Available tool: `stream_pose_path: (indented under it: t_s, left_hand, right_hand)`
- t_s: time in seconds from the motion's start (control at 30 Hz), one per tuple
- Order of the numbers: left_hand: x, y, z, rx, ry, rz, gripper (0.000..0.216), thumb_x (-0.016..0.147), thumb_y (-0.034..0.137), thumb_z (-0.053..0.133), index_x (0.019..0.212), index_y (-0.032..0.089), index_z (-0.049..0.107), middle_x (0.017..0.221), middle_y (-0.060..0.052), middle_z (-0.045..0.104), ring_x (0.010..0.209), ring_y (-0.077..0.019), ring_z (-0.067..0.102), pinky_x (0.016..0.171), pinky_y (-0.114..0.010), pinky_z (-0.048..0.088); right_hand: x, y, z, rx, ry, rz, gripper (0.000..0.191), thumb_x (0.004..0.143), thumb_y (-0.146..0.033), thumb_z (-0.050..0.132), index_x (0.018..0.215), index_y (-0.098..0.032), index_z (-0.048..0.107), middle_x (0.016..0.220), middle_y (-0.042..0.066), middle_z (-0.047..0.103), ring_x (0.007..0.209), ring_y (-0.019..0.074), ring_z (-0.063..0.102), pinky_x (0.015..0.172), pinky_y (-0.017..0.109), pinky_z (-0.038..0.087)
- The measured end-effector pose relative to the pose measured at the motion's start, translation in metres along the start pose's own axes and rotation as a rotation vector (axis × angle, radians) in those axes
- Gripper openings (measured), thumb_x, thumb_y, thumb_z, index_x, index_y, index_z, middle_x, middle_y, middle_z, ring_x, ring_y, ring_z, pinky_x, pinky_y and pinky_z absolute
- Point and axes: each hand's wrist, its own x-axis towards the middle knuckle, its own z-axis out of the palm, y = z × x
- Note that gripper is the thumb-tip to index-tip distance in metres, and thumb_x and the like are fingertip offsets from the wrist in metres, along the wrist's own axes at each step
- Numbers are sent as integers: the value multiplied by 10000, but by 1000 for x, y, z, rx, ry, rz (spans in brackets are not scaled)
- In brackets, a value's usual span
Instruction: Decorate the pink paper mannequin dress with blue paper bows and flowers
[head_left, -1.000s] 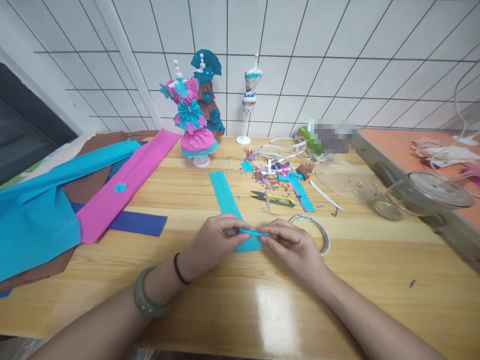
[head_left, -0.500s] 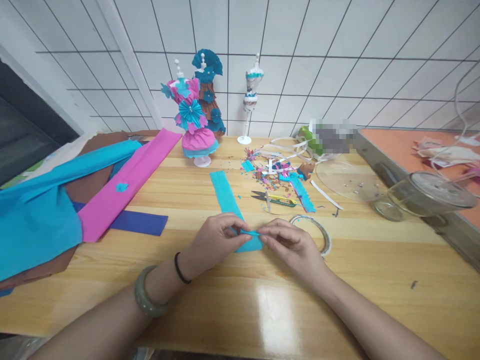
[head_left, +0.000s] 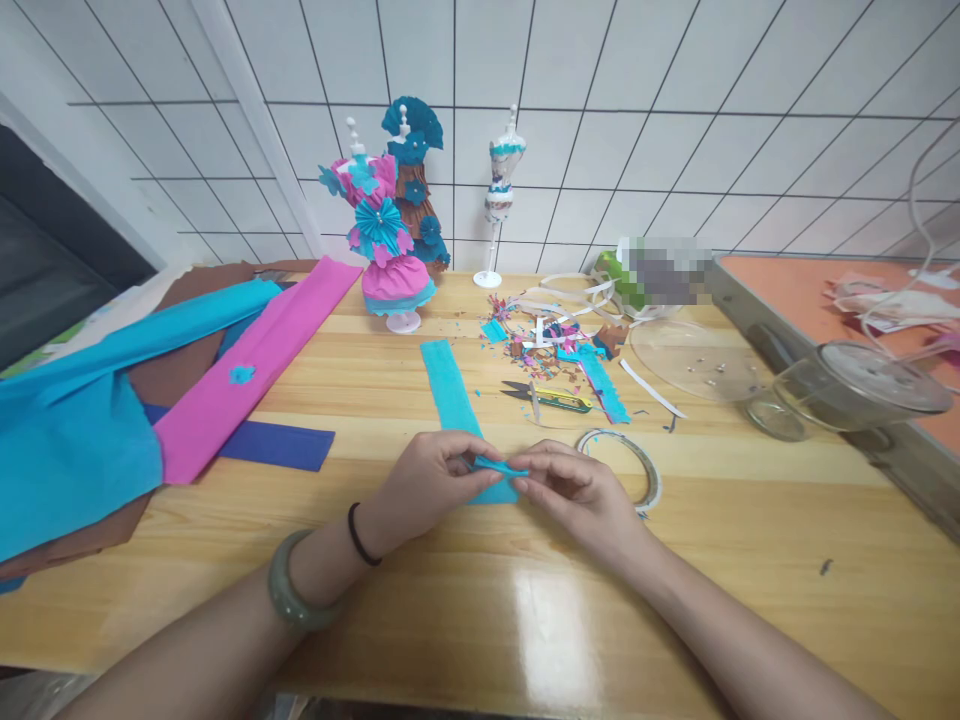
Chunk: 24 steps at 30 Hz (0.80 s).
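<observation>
Both my hands pinch a narrow folded piece of blue crepe paper (head_left: 501, 466) between fingertips and thumbs. My left hand (head_left: 442, 472) grips its left end, and my right hand (head_left: 574, 488) its right end. A longer blue crepe paper strip (head_left: 451, 385) lies on the table under and beyond my left fingers; whether it joins the folded piece I cannot tell. Just past my right hand is a roll of white tape (head_left: 651, 470), partly covered by that hand. Thread snips (head_left: 547, 397) with yellow-green handles lie farther back.
Paper scraps (head_left: 551, 345) and loose white ribbon are heaped behind the snips. Two small paper-dressed mannequins (head_left: 381, 230) and a barer one (head_left: 504, 180) stand by the tiled wall. Folded crepe paper (head_left: 255, 370) covers the left side. A clear jar (head_left: 847, 385) lies at right.
The folded paper shows a little more between my fingers and tilts down to the right. My right fingertips have shifted slightly; the things on the table stay put.
</observation>
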Motion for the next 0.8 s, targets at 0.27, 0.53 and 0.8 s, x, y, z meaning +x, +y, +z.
stream_pose_path:
  t_s: [0.27,0.53,0.8]
  left_hand:
    - [0,-2,1,-1,10,33,175,683,257,640,802,130,653,739,-28,632,625,-102,559,555,-190,431]
    - [0,2,0,-51,-6,-27,209,672,298,656,782,122,636,730,-33,628,623,-106,548,544,-195,419]
    - [0,1,-2,-62,-15,-49,216,670,307,661,755,113,619,674,-20,602,576,-87,514,508,-183,388]
  right_hand:
    - [0,1,2,-8,4,21,157,769,-267,592,865,-176,676,806,68,613,715,157,577,603,274,470]
    - [1,1,0,-35,18,-3,148,779,-287,582,835,-185,672,802,68,622,719,164,586,603,277,471]
    - [1,-1,-1,-44,17,-30,140,785,-281,582,809,-189,685,765,59,618,689,152,582,597,268,462]
